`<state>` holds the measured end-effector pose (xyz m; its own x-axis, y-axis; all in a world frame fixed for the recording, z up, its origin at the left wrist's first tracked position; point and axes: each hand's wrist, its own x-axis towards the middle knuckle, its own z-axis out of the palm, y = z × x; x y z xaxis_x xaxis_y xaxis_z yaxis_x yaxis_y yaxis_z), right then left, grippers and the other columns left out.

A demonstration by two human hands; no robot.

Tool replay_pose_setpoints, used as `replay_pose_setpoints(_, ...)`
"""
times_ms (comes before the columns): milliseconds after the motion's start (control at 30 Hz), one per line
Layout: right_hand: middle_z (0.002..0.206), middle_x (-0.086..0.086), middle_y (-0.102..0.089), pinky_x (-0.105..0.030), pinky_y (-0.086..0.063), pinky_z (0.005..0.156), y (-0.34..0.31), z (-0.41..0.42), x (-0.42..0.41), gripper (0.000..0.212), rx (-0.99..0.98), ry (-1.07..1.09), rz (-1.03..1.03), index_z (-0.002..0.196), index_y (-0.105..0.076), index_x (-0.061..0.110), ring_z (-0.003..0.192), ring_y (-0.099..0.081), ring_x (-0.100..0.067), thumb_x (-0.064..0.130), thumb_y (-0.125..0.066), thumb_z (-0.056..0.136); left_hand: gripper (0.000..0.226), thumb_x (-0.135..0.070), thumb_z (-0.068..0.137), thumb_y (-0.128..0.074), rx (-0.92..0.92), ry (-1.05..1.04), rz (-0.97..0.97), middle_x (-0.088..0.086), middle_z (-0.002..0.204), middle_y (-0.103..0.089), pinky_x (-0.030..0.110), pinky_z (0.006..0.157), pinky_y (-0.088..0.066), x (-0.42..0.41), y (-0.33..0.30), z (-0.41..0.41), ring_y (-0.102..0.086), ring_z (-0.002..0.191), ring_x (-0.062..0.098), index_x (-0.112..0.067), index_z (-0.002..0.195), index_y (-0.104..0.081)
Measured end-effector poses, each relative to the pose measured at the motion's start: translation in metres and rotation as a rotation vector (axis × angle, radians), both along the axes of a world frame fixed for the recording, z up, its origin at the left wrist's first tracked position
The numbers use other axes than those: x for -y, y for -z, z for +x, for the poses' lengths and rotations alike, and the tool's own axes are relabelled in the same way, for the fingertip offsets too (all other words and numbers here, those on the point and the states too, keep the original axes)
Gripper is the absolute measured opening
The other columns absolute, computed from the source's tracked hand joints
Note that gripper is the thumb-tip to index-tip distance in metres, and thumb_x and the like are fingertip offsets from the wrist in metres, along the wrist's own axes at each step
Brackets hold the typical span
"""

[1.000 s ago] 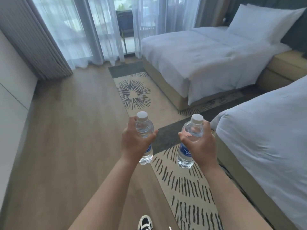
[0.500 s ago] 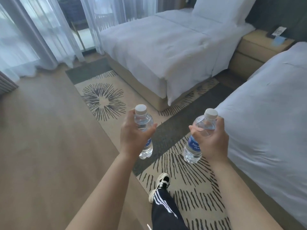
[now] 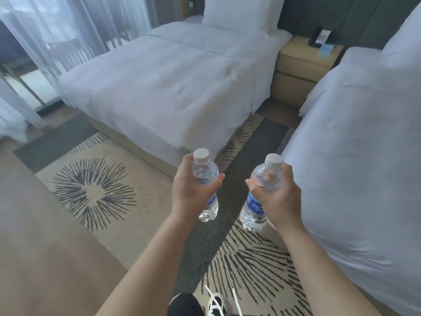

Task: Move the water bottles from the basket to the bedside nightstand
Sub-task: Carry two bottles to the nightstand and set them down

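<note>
Right now, a view from the person's head, looking down at two hands in a hotel room.
Left hand: the left hand (image 3: 191, 190) is wrapped around a small water bottle (image 3: 206, 183), held upright by its upper half.
Right hand: the right hand (image 3: 279, 197) is closed around a second bottle (image 3: 258, 201), tilted slightly, cap up.
Why held so: one bottle per hand probably lets both travel in a single trip.
Nightstand: a tan nightstand (image 3: 303, 62) stands far right, between two white beds, well apart from the bottles.
On it: a dark phone (image 3: 316, 38) and a blue card (image 3: 327, 50) sit toward its back.
Path: a dark strip of rug (image 3: 262, 142) runs between the beds toward it.
Basket: not in view.
</note>
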<state>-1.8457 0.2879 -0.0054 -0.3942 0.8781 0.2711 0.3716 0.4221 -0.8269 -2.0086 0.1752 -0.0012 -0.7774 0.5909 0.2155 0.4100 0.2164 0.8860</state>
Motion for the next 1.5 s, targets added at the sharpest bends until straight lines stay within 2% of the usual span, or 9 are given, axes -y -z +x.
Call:
replay_pose_setpoints(233, 0.103, 0.010, -0.064, -0.009, -0.041, 0.065, 0.005, -0.070, -0.089, 0.063, 0.023, 0.126, -0.035, 0.110, -0.042, 0.037, 0.080, -0.060, -0.001, 0.070, -0.063, 0.060, 0.054, -0.053, 0.058, -0.078, 0.018, 0.105, -0.015, -0.010, 0.099, -0.064, 0.045, 0.080, -0.054, -0.116, 0.006, -0.083, -0.064, 0.092, 0.015, -0.039, 0.097, -0.043)
replay_pose_setpoints(367, 0.101, 0.013, -0.062, -0.005, -0.036, 0.061, 0.009, -0.120, -0.147, 0.062, 0.016, 0.229, -0.034, 0.110, -0.042, 0.039, 0.080, -0.059, -0.002, 0.069, -0.061, 0.059, 0.057, -0.052, 0.059, -0.077, 0.010, 0.189, -0.037, -0.011, 0.101, -0.062, 0.044, 0.081, -0.054, -0.192, 0.011, -0.139, -0.062, 0.092, 0.015, -0.037, 0.102, -0.042)
replay_pose_setpoints(567, 0.113, 0.004, -0.061, -0.019, -0.050, 0.071, 0.003, -0.189, -0.237, 0.072, 0.000, 0.411, -0.025, 0.120, -0.043, 0.031, 0.092, -0.060, -0.013, 0.070, -0.060, 0.062, 0.058, -0.049, 0.064, -0.080, -0.040, 0.359, -0.069, -0.014, 0.103, -0.057, 0.043, 0.081, -0.054, -0.313, 0.002, -0.225, -0.059, 0.095, 0.014, -0.044, 0.101, -0.036)
replay_pose_setpoints(733, 0.115, 0.003, -0.061, -0.017, -0.047, 0.072, 0.001, -0.221, -0.304, 0.068, 0.006, 0.535, -0.013, 0.123, -0.043, 0.027, 0.092, -0.059, -0.012, 0.060, -0.066, 0.067, 0.057, -0.055, 0.060, -0.075, -0.064, 0.437, -0.051, -0.014, 0.099, -0.058, 0.041, 0.077, -0.056, -0.397, 0.001, -0.269, -0.061, 0.092, 0.014, -0.041, 0.101, -0.038)
replay_pose_setpoints(867, 0.109, 0.008, -0.061, -0.014, -0.044, 0.068, 0.004, -0.233, -0.363, 0.069, -0.012, 0.628, -0.041, 0.119, -0.043, 0.032, 0.088, -0.059, -0.010, 0.066, -0.063, 0.061, 0.057, -0.055, 0.060, -0.075, -0.094, 0.465, -0.058, -0.024, 0.090, -0.052, 0.028, 0.069, -0.050, -0.465, 0.010, -0.290, -0.057, 0.084, 0.006, -0.047, 0.097, -0.032)
replay_pose_setpoints(1033, 0.103, 0.016, -0.055, -0.004, -0.037, 0.064, 0.018, -0.242, -0.444, 0.068, -0.009, 0.672, -0.040, 0.119, -0.042, 0.034, 0.081, -0.057, -0.003, 0.063, -0.066, 0.062, 0.060, -0.054, 0.062, -0.076, -0.121, 0.499, -0.061, -0.021, 0.094, -0.049, 0.024, 0.066, -0.047, -0.555, 0.023, -0.300, -0.056, 0.085, 0.009, -0.049, 0.098, -0.029)
replay_pose_setpoints(1200, 0.105, 0.014, -0.055, -0.011, -0.042, 0.067, 0.029, -0.254, -0.566, 0.066, -0.008, 0.647, -0.054, 0.121, -0.044, 0.028, 0.087, -0.058, -0.009, 0.053, -0.074, 0.068, 0.055, -0.052, 0.062, -0.077, -0.081, 0.522, -0.044, -0.025, 0.091, -0.052, 0.030, 0.070, -0.052, -0.675, 0.022, -0.304, -0.059, 0.088, 0.010, -0.046, 0.096, -0.034)
replay_pose_setpoints(1333, 0.101, 0.013, -0.056, -0.012, -0.042, 0.066, 0.017, -0.262, -0.670, 0.066, -0.020, 0.631, -0.067, 0.119, -0.043, 0.031, 0.085, -0.059, -0.009, 0.052, -0.076, 0.066, 0.052, -0.045, 0.063, -0.080, -0.068, 0.519, -0.043, -0.013, 0.088, -0.059, 0.040, 0.070, -0.055, -0.776, 0.008, -0.306, -0.061, 0.082, 0.012, -0.029, 0.093, -0.041)
replay_pose_setpoints(1500, 0.107, 0.009, -0.059, -0.016, -0.047, 0.069, 0.005, -0.273, -0.777, 0.065, -0.026, 0.599, -0.058, 0.120, -0.044, 0.031, 0.089, -0.060, -0.011, 0.049, -0.077, 0.068, 0.054, -0.045, 0.062, -0.082, -0.081, 0.491, -0.028, -0.012, 0.086, -0.057, 0.035, 0.066, -0.053, -0.876, -0.003, -0.317, -0.059, 0.081, 0.013, -0.028, 0.092, -0.041)
